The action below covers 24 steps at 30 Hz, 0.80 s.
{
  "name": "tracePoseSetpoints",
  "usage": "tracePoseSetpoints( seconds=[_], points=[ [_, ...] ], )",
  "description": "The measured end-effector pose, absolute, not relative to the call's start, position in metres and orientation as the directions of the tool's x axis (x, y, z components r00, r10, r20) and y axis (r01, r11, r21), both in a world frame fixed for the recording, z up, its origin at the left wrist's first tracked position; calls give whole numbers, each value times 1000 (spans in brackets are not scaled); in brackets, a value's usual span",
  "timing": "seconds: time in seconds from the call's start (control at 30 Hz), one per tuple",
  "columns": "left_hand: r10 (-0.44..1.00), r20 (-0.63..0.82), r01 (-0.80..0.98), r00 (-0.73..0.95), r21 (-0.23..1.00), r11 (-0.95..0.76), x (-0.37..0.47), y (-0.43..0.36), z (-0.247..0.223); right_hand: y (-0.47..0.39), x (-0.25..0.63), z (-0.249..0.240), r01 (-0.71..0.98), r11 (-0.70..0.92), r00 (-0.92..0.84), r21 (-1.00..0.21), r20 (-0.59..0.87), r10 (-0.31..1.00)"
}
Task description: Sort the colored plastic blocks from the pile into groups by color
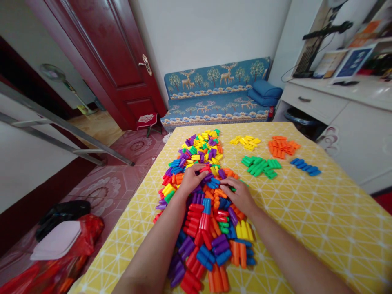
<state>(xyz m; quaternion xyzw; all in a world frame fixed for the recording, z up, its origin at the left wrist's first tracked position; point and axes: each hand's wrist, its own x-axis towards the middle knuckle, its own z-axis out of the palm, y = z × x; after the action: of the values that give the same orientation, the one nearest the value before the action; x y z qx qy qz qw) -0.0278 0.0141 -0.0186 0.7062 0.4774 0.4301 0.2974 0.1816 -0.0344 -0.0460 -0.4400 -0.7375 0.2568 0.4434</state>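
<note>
Head view: we note the left hand (190, 178) resting palm-down, fingers curled on the mixed pile of plastic blocks (202, 212); whether it grips one we cannot tell. The right hand (239, 195) likewise presses the pile. Sorted yellow blocks (245, 142), green blocks (261, 166), orange blocks (283, 147) and blue blocks (305, 167) lie apart on the yellow-clothed table (321, 212).

The surface (306, 212) wears a yellow cloth with white triangular lines. The big pile of blocks (202, 212) mixes red, orange, yellow, green, blue and purple. Sorted heaps are yellow (245, 142), orange (283, 147), green (261, 166), blue (305, 167).
</note>
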Motion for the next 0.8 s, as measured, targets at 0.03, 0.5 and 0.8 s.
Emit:
tracePoseSetpoints(
  seconds=[0.03, 0.5, 0.8],
  points=[
    [931, 326, 418, 167, 831, -366, -28, 14, -19, -35, 182, -46, 419, 479, -219, -771, 426, 878],
    [923, 345, 282, 171, 880, -381, -27, 9, -16, -36, 182, -46, 413, 467, -209, -782, 417, 884],
    [900, 367, 150, 237, 901, -407, -27, 3, -8, -37, 183, -41, 433, 549, -178, -715, 529, 830]
  ],
)
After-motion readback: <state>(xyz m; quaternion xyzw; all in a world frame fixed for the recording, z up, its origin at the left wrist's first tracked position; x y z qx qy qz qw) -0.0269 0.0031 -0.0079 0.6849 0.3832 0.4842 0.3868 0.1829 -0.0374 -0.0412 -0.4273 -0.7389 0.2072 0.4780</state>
